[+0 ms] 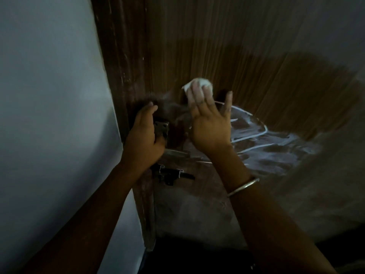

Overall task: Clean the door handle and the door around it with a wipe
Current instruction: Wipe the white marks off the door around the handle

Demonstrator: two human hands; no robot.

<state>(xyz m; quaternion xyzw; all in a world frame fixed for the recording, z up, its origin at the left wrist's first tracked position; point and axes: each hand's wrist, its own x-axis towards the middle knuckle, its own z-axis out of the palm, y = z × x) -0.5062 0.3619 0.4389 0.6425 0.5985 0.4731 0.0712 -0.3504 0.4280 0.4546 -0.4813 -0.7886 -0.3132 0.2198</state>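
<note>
Right now my right hand [209, 123] presses a balled white wipe [199, 86] under its fingertips against the door [246, 46], fingers spread flat. My left hand [146, 133] is clamped around the door's edge by the lock plate [161, 128]. The door handle [175, 153] lies just below and between both hands, its long axis horizontal; the right is nearer. Foam streaks [260, 139] trail rightward.

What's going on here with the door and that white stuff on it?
A person is cleaning a wooden door. The right hand presses a bunched white wipe against the door just above the handle area, while the left hand grips the door edge by the metal plate. Wet, soapy streaks cover the panel to the right.
</note>
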